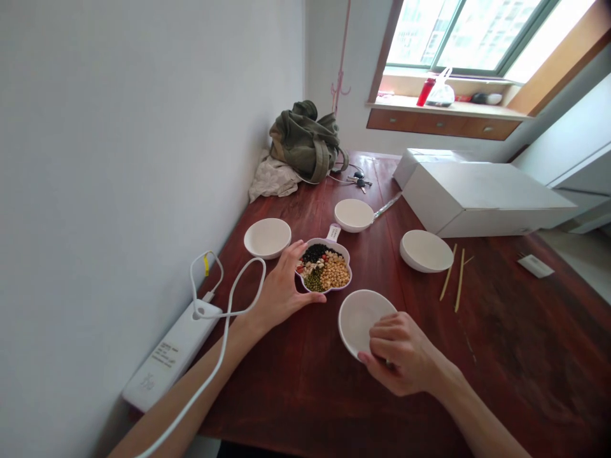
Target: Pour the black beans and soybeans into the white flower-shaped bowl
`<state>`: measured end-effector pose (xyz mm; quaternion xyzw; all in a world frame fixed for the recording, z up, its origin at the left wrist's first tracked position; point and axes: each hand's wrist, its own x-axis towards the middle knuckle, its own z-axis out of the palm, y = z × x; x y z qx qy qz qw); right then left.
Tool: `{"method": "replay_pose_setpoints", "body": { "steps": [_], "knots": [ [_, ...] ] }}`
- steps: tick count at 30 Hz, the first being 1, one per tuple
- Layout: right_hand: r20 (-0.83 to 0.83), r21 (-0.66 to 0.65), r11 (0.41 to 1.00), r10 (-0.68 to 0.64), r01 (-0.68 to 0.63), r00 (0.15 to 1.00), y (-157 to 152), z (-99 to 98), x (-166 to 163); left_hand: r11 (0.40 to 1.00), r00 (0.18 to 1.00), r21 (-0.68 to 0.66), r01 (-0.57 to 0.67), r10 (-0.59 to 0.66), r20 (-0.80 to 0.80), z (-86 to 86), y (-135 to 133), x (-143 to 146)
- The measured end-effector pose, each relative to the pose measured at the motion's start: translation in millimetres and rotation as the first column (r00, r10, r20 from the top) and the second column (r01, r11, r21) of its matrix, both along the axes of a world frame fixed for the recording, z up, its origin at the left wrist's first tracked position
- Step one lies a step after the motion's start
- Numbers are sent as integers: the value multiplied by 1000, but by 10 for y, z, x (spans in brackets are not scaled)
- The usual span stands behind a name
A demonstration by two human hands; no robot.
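My left hand (284, 283) curves around the left side of a flower-shaped dish (350, 275), its fingers and thumb spread apart along the rim. In the dish lie separate heaps of black beans (316, 252), green mung beans (314, 280), yellow soybeans (335, 272) and some pale and red pieces (308, 267). Over the near right rim of a white bowl (359, 315) is my right hand (398, 353), its fingers curled closed; whatever they may hold is hidden. More white bowls stand around the dish: one at left (267, 238), one behind (354, 215) and one at right (426, 250).
A white power bank (172, 356) with a looping cable (231, 312) lies by the wall, the cable crossing my left forearm. Yellowish sticks (459, 280) and a small white card-like piece (536, 266) lie at right. Behind are a green bag (305, 143), keys (360, 181) and white boxes (496, 191).
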<state>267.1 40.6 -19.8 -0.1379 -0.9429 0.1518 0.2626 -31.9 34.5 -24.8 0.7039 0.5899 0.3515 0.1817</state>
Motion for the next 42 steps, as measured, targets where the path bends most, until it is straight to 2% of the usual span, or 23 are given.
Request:
{"method": "replay_pose_setpoints", "body": {
  "steps": [5, 14, 18, 20, 21, 22, 23, 24, 25, 26, 28, 30, 32, 36, 42],
  "knots": [
    [-135, 38, 997, 75, -71, 988, -158, 9, -158, 1000, 999, -17, 14, -13, 36, -74, 7, 22],
    [-229, 20, 998, 68, -65, 971, -365, -48, -315, 998, 999, -61, 8, -5, 49, -64, -46, 142],
    [-296, 19, 993, 119, -119, 948, -346, 50, -288, 995, 998, -101, 2, 4, 61, -122, -61, 189],
    [-324, -41, 997, 43, -60, 945, -143, 137, -71, 994, 997, -106, -21, 28, 66, -136, -59, 214],
    [-324, -95, 992, -109, 83, 940, 13, 167, 97, 993, 997, -110, -34, 42, 69, -138, -56, 225],
    [-276, -183, 931, -358, 317, 892, 195, 178, 295, 993, 996, -114, -43, 51, 72, -136, -52, 236],
    [-170, -270, 763, -639, 588, 750, 392, 165, 509, 992, 996, -118, -47, 56, 76, -133, -47, 245],
    [-64, -277, 527, -844, 804, 532, 588, 126, 724, 991, 995, -122, -47, 57, 78, -129, -41, 254],
    [28, -221, 320, -942, 921, 334, 769, 64, 926, 991, 995, -123, -45, 55, 78, -125, -34, 261],
    [64, -192, 236, -966, 953, 252, 924, -15, 1102, 992, 995, -121, -47, 56, 78, -121, -27, 266],
    [125, -184, 185, -970, 965, 209, 1136, -188, 1350, 992, 995, -111, -58, 66, 77, -115, -13, 274],
    [187, -209, 180, -957, 961, 219, 1229, -333, 1470, 993, 994, -93, -77, 84, 76, -110, -2, 274],
    [218, -236, 214, -939, 948, 266, 1248, -419, 1513, 993, 993, -83, -88, 94, 75, -103, 3, 272],
    [225, -218, 278, -918, 935, 326, 1240, -469, 1545, 994, 996, -93, -62, 69, 64, -86, -3, 272],
    [203, -121, 321, -918, 939, 340, 1218, -531, 1515, 994, 992, -102, -23, 35, 118, -126, 6, 267]
  ]
}}
